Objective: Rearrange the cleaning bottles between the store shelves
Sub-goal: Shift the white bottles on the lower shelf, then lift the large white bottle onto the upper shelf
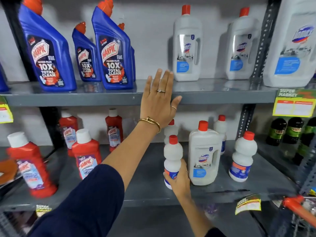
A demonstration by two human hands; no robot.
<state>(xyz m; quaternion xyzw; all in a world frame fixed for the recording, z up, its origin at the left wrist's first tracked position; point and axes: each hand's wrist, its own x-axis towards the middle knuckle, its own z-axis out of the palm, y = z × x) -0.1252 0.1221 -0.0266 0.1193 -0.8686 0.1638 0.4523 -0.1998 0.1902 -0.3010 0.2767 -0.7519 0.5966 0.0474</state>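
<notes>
My left hand [159, 98] is raised flat with fingers spread in front of the upper shelf [222, 96], holding nothing, between the blue Harpic bottles [112, 53] and the big white Domex bottles [187, 48]. My right hand [179, 180] grips a small white red-capped bottle [172, 156] standing on the lower shelf [148, 189]. Just right of it stands a large white Domex bottle [204, 156]. Another small white bottle [242, 156] stands further right, and two more small ones are behind.
Red Harpic bottles [86, 156] with white caps stand on the lower shelf's left half. Dark green bottles [289, 130] sit in the adjoining bay at right. Yellow price tags [294, 105] hang off the shelf edges. An orange handle [297, 207] pokes in at bottom right.
</notes>
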